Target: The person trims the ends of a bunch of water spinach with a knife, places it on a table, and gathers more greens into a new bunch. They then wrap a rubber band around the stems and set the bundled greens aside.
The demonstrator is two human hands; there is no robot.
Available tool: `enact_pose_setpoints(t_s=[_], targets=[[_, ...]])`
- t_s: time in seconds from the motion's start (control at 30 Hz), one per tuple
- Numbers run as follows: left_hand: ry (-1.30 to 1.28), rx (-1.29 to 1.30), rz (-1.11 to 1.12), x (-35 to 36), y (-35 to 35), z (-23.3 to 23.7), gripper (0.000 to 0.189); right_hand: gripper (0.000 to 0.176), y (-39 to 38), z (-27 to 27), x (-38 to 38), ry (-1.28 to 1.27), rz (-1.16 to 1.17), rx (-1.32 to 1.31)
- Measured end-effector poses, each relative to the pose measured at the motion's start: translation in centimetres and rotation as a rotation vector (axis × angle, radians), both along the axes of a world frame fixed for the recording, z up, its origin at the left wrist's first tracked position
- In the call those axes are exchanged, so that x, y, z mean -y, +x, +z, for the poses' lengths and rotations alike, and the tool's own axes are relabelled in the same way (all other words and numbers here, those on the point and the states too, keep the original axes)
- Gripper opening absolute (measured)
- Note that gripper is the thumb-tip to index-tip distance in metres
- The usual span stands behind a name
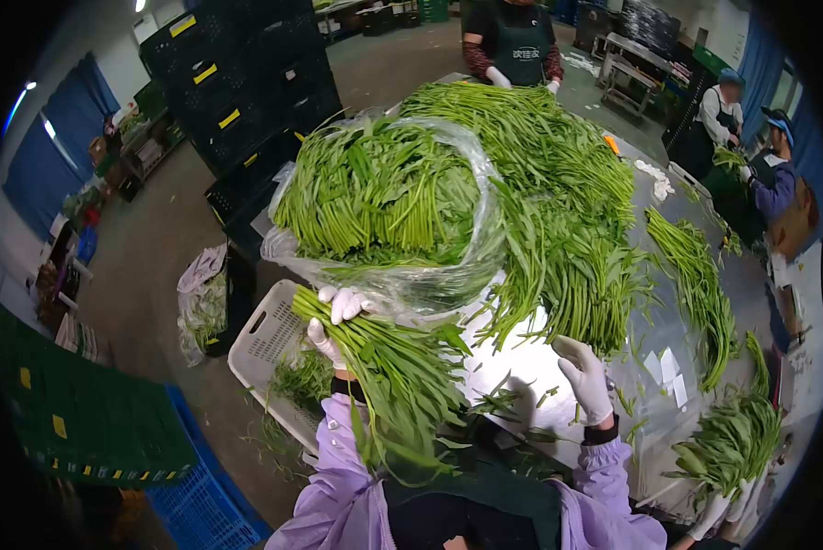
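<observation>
My left hand (336,310), in a white glove, grips the stem end of a bunch of leafy greens (402,367) that look like water spinach. The leaves hang down over my left forearm toward my body. My right hand (584,378), also gloved, is over the shiny metal table (512,367). Its fingers are slightly bent, the thumb stands apart, and nothing is in it. Beyond both hands lies a clear plastic bag (402,289) packed with greens (384,188). A large heap of loose greens (576,202) is to its right.
A white perforated crate (263,335) with trimmings stands at my left. Stacked black crates (246,82) rise behind it. A co-worker (517,46) stands across the table; another person's gloved hands (723,509) hold greens at lower right. White paper pieces (668,371) lie on the table.
</observation>
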State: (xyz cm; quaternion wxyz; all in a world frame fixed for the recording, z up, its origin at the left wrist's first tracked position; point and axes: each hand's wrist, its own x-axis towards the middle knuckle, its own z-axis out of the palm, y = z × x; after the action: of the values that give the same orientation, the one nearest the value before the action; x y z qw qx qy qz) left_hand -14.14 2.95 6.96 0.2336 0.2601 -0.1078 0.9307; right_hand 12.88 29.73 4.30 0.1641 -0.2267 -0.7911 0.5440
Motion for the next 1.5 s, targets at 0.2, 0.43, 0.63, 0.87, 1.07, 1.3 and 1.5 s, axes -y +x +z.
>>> enact_pose_setpoints(t_s=[0.2, 0.43, 0.63, 0.87, 1.07, 1.3, 1.5], targets=[[-0.171, 0.03, -0.03, -4.5, 2.3, 0.8, 0.031, 0.088, -8.0, 3.2, 2.2, -0.429, 0.424, -0.314], [-1.129, -0.147, 0.466, -7.3, 4.5, 5.5, 0.027, 0.127, -8.9, 4.0, 6.8, 0.018, 0.34, -0.285], [-1.223, -0.174, 0.678, -7.8, 5.0, 7.2, 0.027, 0.134, -8.4, 3.4, 5.6, 0.077, 0.375, -0.265], [-0.956, 0.078, 0.388, -9.2, 5.9, 9.3, 0.027, 0.122, -8.6, 0.7, 8.0, -0.352, 0.535, -0.192], [-1.075, -0.036, 0.714, -8.9, 4.8, 8.3, 0.026, 0.086, -6.5, -0.4, 10.9, -1.073, 0.741, -0.035], [-1.259, -0.474, 1.316, -6.6, 6.9, 7.7, 0.025, 0.103, -3.2, 1.3, 6.3, -0.236, 0.089, -0.222], [-1.2, -0.45, 1.057, -8.6, 11.4, 9.2, 0.027, 0.125, -5.4, 4.4, 9.9, 0.485, 0.064, -0.122]])
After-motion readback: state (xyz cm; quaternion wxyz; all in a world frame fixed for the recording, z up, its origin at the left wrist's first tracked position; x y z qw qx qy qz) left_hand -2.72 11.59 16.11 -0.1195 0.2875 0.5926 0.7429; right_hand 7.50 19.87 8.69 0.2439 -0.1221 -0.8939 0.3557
